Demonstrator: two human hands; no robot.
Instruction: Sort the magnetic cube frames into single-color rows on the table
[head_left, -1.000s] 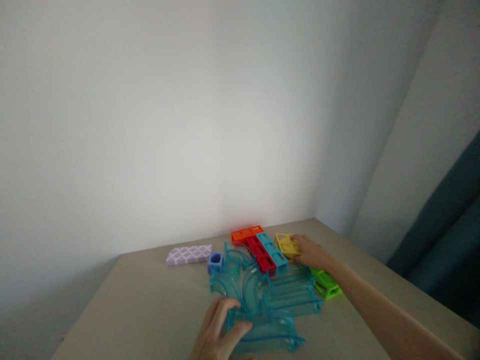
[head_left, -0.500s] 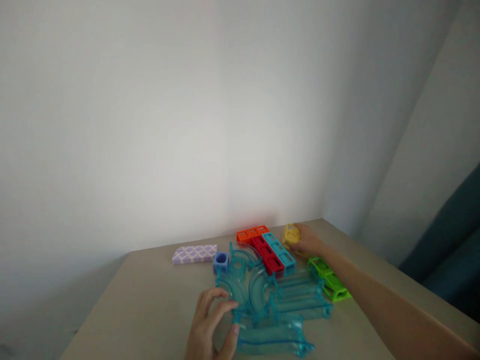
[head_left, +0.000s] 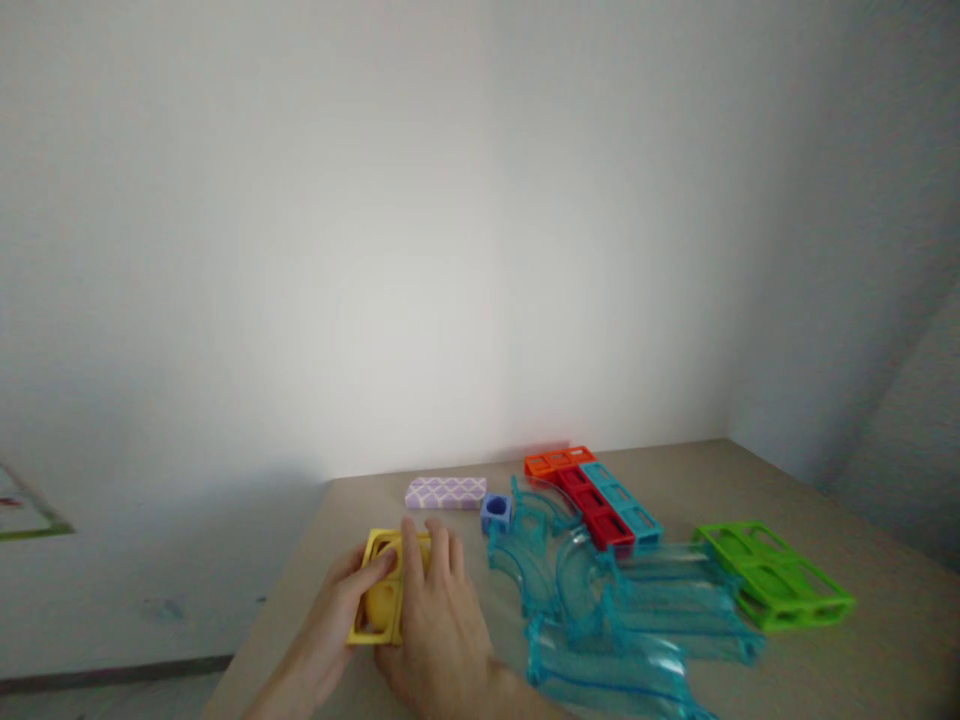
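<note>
One pale wall (head_left: 375, 250): fills most of the view, rising behind the table.
Table (head_left: 862, 680): light brown, its far edge running along the foot of the wall.
Clear teal track pieces (head_left: 607, 670): a flat cluster of straight and curved channels, right of both hands and well apart from the yellow block.
Right hand (head_left: 442, 625): lies over the right side of the yellow block, fingers pointing away and close together, the index finger along the top; the thumb is mostly hidden beneath.
Left hand (head_left: 326, 620): pinches the yellow block from the left, thumb on its upper face, the other fingers largely hidden behind it.
Green block (head_left: 806, 592): a flat openwork frame at the far right, beside the track pieces.
Yellow block (head_left: 382, 602): an openwork frame between the two hands, under the left thumb and right fingers, tilted; whether it touches the table cannot be told.
Red block (head_left: 592, 508): toward the back, alongside the light blue block (head_left: 624, 501).
Orange block (head_left: 559, 462): at their far end, near the wall.
Purple patterned bar (head_left: 446, 493): beyond the hands, lying flat.
Small blue cube (head_left: 496, 524): just right of the bar, round opening on top.
</note>
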